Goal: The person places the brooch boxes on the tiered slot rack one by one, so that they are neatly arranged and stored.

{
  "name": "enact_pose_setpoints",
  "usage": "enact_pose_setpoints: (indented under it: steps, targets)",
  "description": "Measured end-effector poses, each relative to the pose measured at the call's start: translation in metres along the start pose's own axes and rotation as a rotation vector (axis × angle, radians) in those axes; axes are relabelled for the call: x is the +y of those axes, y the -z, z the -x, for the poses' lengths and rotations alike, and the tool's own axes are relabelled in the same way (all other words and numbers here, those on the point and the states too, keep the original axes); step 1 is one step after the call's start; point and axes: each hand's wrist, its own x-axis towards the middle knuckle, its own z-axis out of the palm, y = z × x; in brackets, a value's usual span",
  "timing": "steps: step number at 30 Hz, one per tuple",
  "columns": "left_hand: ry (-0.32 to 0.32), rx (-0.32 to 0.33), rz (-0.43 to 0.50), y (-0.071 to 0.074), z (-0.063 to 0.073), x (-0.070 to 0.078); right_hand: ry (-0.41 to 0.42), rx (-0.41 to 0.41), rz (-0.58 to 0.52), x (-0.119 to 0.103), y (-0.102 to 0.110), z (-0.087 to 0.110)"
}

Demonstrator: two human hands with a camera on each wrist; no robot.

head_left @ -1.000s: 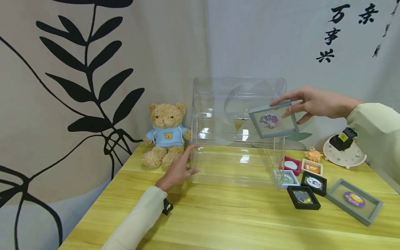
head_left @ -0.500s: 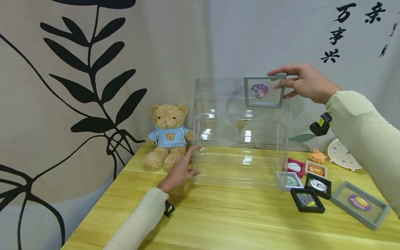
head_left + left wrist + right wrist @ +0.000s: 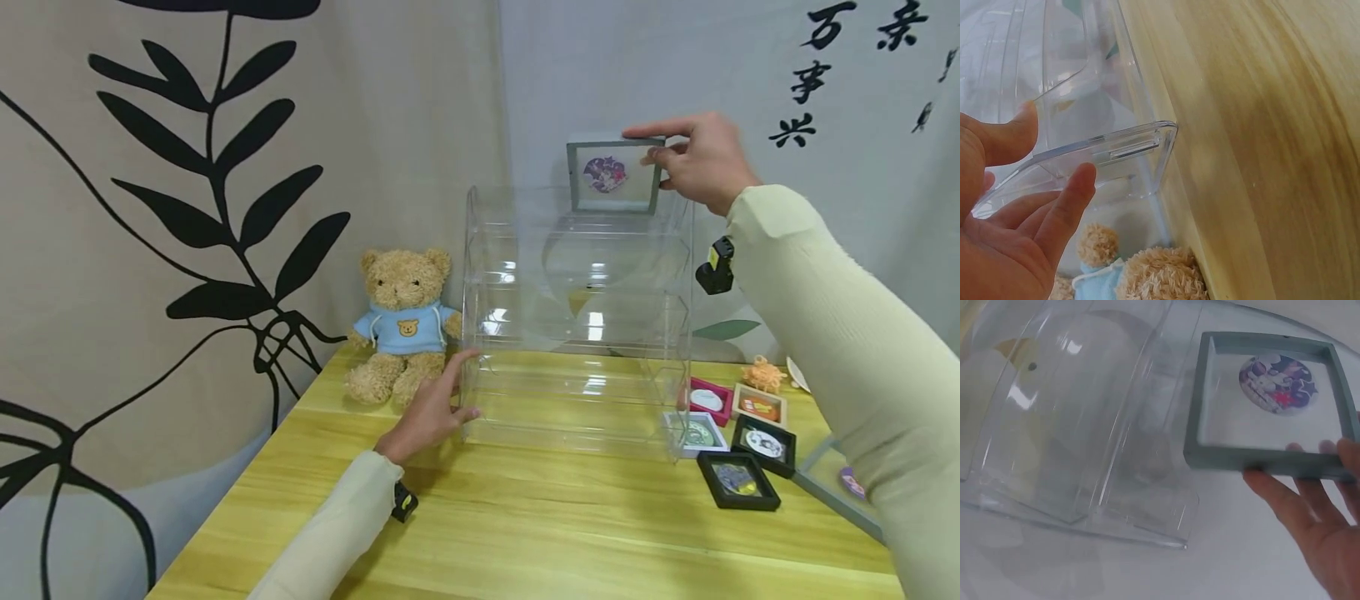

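A clear acrylic tiered display rack [image 3: 570, 343] stands upright on the wooden table. My left hand [image 3: 429, 414] holds its left side panel; in the left wrist view the thumb and fingers lie on opposite sides of the panel [image 3: 1127, 150]. My right hand [image 3: 708, 162] grips a grey-green square picture frame [image 3: 603, 204] at its upper right corner. That frame is raised upright at the rack's top tier, and a purple and pink round picture [image 3: 1277, 384] shows inside it. Whether the frame touches the rack cannot be told.
A teddy bear [image 3: 405, 329] in a blue hoodie sits left of the rack. Several small frames, including a black one [image 3: 738, 481], lie at the right. A larger grey frame [image 3: 828, 492] is partly hidden by my right sleeve. An orange ornament [image 3: 763, 375] stands behind them.
My right hand has carried the grey-green frame up and left, from in front of the rack's right side to its top tier, and the frame has straightened from a tilt. My left hand stays put.
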Motion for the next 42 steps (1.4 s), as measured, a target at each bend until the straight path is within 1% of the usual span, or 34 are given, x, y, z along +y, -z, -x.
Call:
enact_pose_setpoints:
  steps: [3,9,13,17,20,22,25,29,32,36,38,42]
  targets:
    - [0.006,-0.001,-0.006,0.0,0.001,0.0,-0.007,0.025,0.05,-0.004,-0.008,-0.005]
    - [0.004,-0.006,-0.013,-0.001,0.001,-0.001,0.006,0.002,0.082,-0.006,-0.023,-0.012]
    - [0.017,-0.016,0.003,0.0,0.001,-0.001,-0.002,-0.008,0.051,-0.006,-0.031,-0.017]
    - [0.013,-0.019,0.001,0.002,-0.001,0.0,-0.02,-0.003,0.01,-0.007,-0.039,-0.021]
    - [0.006,-0.007,-0.012,0.003,-0.002,0.001,-0.043,0.029,-0.021,-0.006,-0.045,-0.021]
    - [0.013,-0.003,-0.025,0.003,-0.002,0.002,-0.059,0.046,-0.044,-0.005,-0.05,-0.02]
    - [0.014,-0.003,-0.04,0.002,-0.002,0.001,-0.051,0.065,-0.057,-0.002,-0.059,-0.018]
    - [0.009,-0.009,-0.027,0.001,-0.001,0.0,-0.047,0.07,-0.054,-0.003,-0.068,-0.018]
    - [0.015,-0.011,-0.017,0.0,-0.001,0.0,-0.064,0.022,-0.047,-0.006,-0.073,-0.019]
    - [0.013,-0.014,-0.015,-0.001,0.0,-0.001,-0.076,-0.098,-0.023,-0.012,-0.075,-0.02]
    - [0.004,-0.019,-0.011,-0.001,-0.001,-0.002,-0.07,-0.165,0.034,-0.016,-0.075,-0.02]
    - [-0.006,-0.026,0.007,0.001,-0.002,-0.001,-0.029,-0.292,0.182,-0.029,-0.074,-0.02]
